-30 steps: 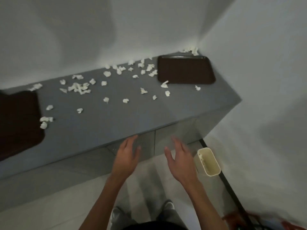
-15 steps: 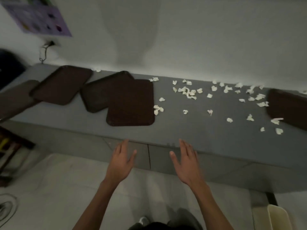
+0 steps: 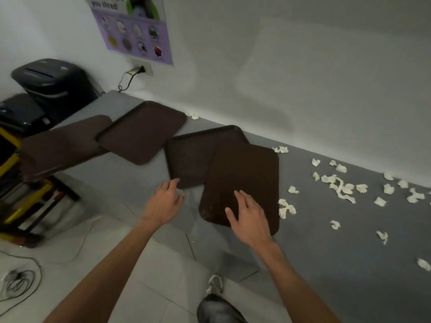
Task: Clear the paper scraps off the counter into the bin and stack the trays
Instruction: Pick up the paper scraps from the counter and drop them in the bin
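Four brown trays on a counter, both hands open over them

Four brown trays lie along a grey counter (image 3: 349, 248). The leftmost tray (image 3: 63, 145) overhangs the counter's left end, and the second tray (image 3: 142, 131) lies just beside it. The fourth tray (image 3: 242, 173) rests partly on top of the third tray (image 3: 186, 159).

The left hand (image 3: 163, 202) has loose, straight fingers reaching the third tray's near corner. The right hand (image 3: 250, 220) is spread, holding nothing, over the fourth tray's near end; contact cannot be told.

White paper scraps (image 3: 338, 185) lie scattered on the counter right of the trays. A black shredder (image 3: 53, 82) stands far left.
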The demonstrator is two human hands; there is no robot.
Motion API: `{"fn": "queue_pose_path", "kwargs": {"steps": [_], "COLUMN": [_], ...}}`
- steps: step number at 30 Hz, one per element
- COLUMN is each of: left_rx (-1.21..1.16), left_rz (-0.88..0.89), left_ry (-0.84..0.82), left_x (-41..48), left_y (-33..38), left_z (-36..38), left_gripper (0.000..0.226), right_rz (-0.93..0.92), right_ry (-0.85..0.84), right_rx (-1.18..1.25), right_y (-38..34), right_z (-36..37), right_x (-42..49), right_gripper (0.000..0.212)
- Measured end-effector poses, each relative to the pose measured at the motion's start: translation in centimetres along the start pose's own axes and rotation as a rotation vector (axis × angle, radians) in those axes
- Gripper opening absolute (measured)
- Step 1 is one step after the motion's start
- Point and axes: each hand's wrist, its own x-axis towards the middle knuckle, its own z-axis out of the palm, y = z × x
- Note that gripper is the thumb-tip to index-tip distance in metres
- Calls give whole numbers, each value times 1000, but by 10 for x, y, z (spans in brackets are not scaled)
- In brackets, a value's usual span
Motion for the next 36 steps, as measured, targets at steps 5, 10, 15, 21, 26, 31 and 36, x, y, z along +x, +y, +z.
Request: {"fn": "queue_pose_path", "kwargs": {"steps": [5,10,15,21,26,31,36], "left_rx": [3,5,-22,-3,133,150,138], "left_rz": [-86,-121,-131,2,170,247,313], "left_ry": [-33,-18,-88,-177,-107,-98,-14], "left_x": [86,156,226,309,368,392,386], "left_y": [-39,-83,-120,-159,-204,-248,-264], "left_z": [-32,-48,-51,-54,-40,-12,8], "left_gripper": [51,46,42,40,47,53,55], "right_rz": [-30,-73,-79,-6,67,43,58], "right_ry": [-67,-125,-107,8,107,158,143], "right_rx": [-6,-31,-50,-35,-13,-157,-251], "right_y": [-34,-67,-101,-138,-162,-168,-165], "right_z": [12,33,51,69,88,102,114], "right_x": [111,196,264,343,417,491,556], "right_gripper": [65,60,54,46,36,56,59]}}
